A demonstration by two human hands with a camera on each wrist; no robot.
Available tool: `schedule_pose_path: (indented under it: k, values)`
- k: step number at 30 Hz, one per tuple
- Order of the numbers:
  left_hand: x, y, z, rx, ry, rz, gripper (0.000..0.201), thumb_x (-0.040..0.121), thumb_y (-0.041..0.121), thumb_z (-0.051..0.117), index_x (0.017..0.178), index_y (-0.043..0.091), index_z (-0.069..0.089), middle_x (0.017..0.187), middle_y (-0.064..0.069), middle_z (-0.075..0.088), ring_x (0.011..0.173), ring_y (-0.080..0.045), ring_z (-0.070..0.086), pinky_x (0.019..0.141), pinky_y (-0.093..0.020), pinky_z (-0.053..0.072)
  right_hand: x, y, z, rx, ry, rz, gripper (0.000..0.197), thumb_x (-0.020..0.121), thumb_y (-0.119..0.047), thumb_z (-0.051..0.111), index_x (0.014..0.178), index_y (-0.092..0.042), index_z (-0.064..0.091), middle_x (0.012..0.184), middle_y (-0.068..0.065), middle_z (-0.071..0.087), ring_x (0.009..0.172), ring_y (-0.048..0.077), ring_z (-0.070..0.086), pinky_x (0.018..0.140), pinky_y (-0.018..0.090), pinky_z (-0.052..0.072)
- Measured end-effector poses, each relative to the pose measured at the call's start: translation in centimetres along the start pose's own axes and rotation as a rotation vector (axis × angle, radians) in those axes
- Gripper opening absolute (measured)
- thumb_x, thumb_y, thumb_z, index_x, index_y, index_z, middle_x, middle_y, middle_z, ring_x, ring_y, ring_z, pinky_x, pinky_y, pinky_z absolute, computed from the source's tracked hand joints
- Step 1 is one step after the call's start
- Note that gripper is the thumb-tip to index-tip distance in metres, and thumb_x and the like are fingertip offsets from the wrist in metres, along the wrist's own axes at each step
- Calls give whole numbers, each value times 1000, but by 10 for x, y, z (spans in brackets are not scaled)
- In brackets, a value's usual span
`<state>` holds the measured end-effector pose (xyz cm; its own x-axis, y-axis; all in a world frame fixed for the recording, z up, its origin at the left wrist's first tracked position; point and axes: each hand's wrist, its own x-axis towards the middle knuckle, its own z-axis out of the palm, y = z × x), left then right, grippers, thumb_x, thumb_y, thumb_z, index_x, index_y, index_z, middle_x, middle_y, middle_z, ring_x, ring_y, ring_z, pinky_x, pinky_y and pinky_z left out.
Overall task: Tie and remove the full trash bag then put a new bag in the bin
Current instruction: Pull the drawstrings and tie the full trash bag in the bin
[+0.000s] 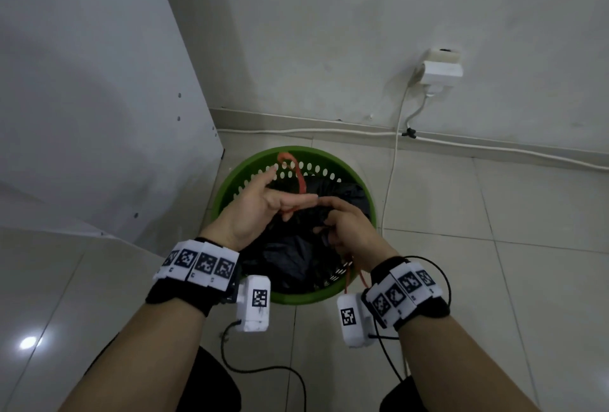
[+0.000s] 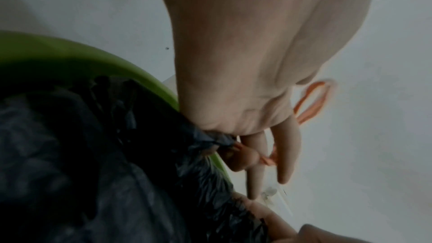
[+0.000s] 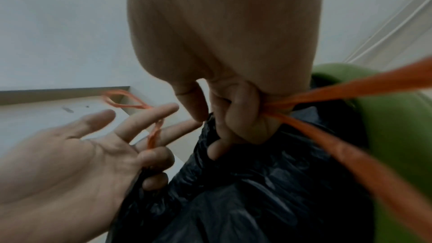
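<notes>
A green perforated bin [image 1: 306,297] stands on the tiled floor with a black trash bag [image 1: 293,250] in it. My left hand [image 1: 260,210] is over the bin's left side. Its index and middle fingers are straight, and its ring and little fingers curl round one orange drawstring loop [image 1: 298,174], which rises above the hand. In the right wrist view that loop [image 3: 153,134] runs between the left hand's fingers [image 3: 145,117]. My right hand [image 1: 346,223] grips the bag's gathered neck and the other orange drawstring [image 3: 350,88], which trails back toward my wrist.
A white cabinet panel [image 1: 99,114] stands close on the bin's left. A wall socket with a plug [image 1: 441,68] and white cables [image 1: 329,131] lie along the wall behind. Black wrist-camera cables [image 1: 263,368] lie on the floor near my feet. Open tile floor [image 1: 494,246] lies to the right.
</notes>
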<state>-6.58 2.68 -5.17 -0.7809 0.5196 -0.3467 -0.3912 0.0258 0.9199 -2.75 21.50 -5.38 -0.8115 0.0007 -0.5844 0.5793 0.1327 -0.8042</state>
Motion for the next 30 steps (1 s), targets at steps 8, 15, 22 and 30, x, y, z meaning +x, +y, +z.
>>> schedule_pose_path:
  k: [8, 15, 22, 30]
  values:
    - [12, -20, 24, 517, 268, 123, 33, 96, 9, 54, 121, 29, 52, 90, 7, 78, 74, -14, 70, 71, -24, 53, -16, 12, -6, -178, 152, -294, 62, 85, 7, 45, 129, -37, 47, 104, -2, 73, 94, 9, 71, 86, 32, 58]
    - [12, -31, 34, 660, 303, 321, 25, 97, 11, 60, 121, 13, 68, 92, 0, 78, 86, -4, 70, 83, -14, 54, -28, 8, 1, -632, 406, -619, 31, 86, -2, 58, 107, -25, 51, 69, -2, 64, 60, 20, 62, 53, 35, 54]
    - [10, -36, 33, 671, 351, 275, 15, 95, 7, 59, 108, 10, 66, 89, 5, 72, 88, -7, 70, 71, -2, 46, -31, -7, -11, -409, -15, -428, 15, 98, -14, 57, 93, -23, 68, 78, -8, 75, 58, 13, 69, 57, 29, 55]
    - [15, -41, 23, 479, 393, 159, 8, 98, 15, 60, 95, 13, 68, 77, 8, 77, 80, -11, 72, 78, -22, 52, -13, -12, -21, -547, 141, -447, 11, 93, -26, 66, 95, -27, 77, 87, -6, 77, 75, 23, 72, 70, 45, 59]
